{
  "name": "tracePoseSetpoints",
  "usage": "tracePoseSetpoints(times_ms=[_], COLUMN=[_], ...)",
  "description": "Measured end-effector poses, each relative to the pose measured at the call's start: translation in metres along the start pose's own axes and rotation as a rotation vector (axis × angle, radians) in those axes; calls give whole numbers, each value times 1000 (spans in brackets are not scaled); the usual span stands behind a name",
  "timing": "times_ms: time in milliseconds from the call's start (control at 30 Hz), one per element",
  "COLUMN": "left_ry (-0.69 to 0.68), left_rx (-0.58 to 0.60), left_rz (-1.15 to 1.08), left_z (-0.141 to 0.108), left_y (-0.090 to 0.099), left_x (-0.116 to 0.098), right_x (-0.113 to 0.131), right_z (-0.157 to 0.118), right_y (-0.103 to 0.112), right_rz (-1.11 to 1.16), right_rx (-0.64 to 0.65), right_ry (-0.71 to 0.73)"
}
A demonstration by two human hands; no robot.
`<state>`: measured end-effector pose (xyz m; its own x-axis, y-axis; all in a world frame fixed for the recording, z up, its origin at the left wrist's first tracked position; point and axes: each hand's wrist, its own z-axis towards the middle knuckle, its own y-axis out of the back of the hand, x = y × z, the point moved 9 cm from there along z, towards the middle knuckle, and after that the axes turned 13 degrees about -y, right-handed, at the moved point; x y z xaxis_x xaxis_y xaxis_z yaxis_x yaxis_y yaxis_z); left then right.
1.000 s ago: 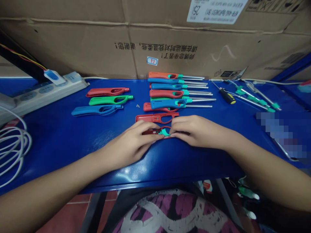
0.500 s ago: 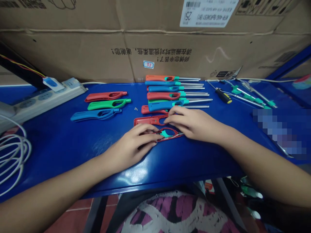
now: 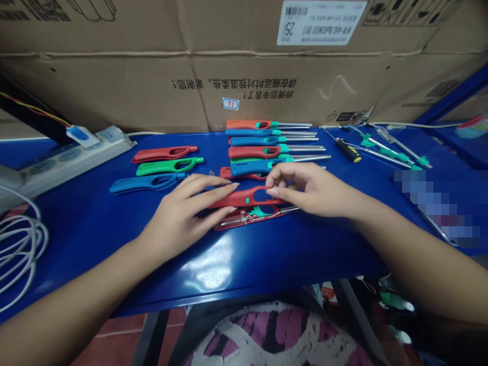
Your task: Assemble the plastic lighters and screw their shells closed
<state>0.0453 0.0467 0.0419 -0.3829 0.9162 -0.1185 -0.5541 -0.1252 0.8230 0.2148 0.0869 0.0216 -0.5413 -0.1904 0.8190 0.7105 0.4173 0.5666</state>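
A red lighter shell half (image 3: 241, 196), outer side up, is held between my hands. My left hand (image 3: 179, 213) grips its left end, fingers over the top edge and thumb below. At the right end my right hand (image 3: 310, 189) pinches the loop between thumb and fingers. Just in front lies the other red half (image 3: 259, 218), its inside facing up, with a clear tube, thin wires, a green trigger (image 3: 262, 210) and a metal rod in it. The held shell partly overlaps its upper edge. Behind my right hand, several assembled lighters (image 3: 253, 166) are stacked in a column.
Red, green and blue lighter shells (image 3: 170, 165) lie at left, near a power strip (image 3: 72, 152) and a coiled white cable (image 3: 23, 239). At right are a screwdriver (image 3: 347, 150) and rods with green parts (image 3: 392, 152). A cardboard wall (image 3: 152, 96) stands behind.
The empty red shell half has been picked up, turned outer side up and brought toward the filled half. My left hand has moved left, from the filled half onto this shell.
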Motion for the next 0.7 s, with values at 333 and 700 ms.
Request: tracePoseSetpoints(times_ms=[333,700], left_ry=[-22,60], left_rx=[129,234], left_rz=[-63,-104], left_z=[-6,-7], left_y=[-15,-24], left_x=[-6,-3], right_x=[3,6], right_z=[-6,-9], right_y=[-22,-30], right_rz=[-308,-523], right_rx=[126,21], right_ry=[137,310])
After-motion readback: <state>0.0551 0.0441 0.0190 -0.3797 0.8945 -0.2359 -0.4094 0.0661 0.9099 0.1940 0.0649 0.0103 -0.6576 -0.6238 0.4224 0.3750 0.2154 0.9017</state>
